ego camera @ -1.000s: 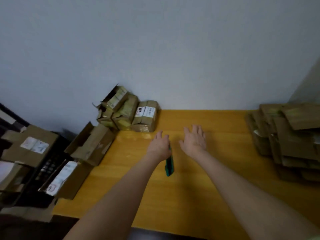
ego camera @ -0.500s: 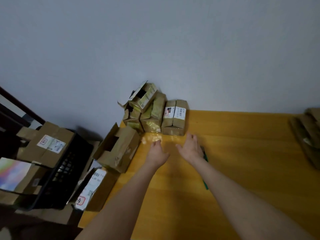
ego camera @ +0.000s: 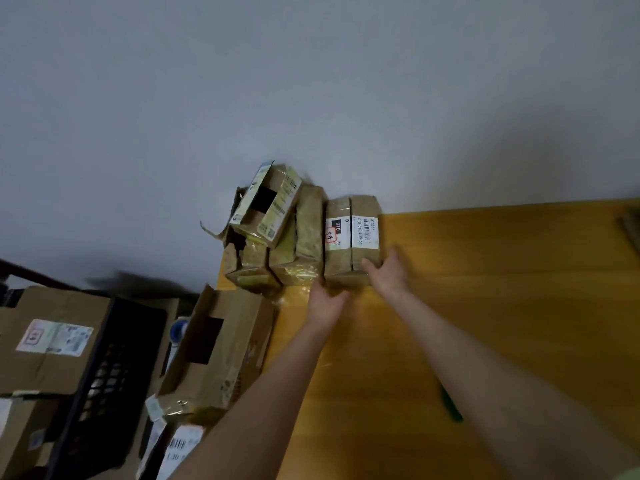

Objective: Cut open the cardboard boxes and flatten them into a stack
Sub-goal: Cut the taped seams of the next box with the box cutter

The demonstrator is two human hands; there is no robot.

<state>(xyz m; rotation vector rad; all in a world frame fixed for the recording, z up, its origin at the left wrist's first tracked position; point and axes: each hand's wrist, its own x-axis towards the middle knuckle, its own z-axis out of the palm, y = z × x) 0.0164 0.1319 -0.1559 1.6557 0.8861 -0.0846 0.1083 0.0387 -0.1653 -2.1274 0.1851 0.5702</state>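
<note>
A taped brown box with a white shipping label (ego camera: 351, 237) stands against the wall at the back left of the yellow table (ego camera: 502, 271). My left hand (ego camera: 325, 301) presses its near left corner and my right hand (ego camera: 386, 271) wraps its near right corner, so both clasp the box's near end. More small taped boxes (ego camera: 277, 237) are piled just left of it, the top one torn open. A green cutter (ego camera: 450, 407) lies on the table by my right forearm, partly hidden.
A larger opened carton (ego camera: 221, 351) leans at the table's left edge. Beyond it, a black crate (ego camera: 104, 375) holds a labelled carton (ego camera: 52, 341). The edge of flattened cardboard (ego camera: 630, 226) shows at far right. A grey wall backs the table.
My view swung left and both hands moved forward from the bare table onto the labelled box. The green cutter stayed behind on the table, now far back by my right forearm.
</note>
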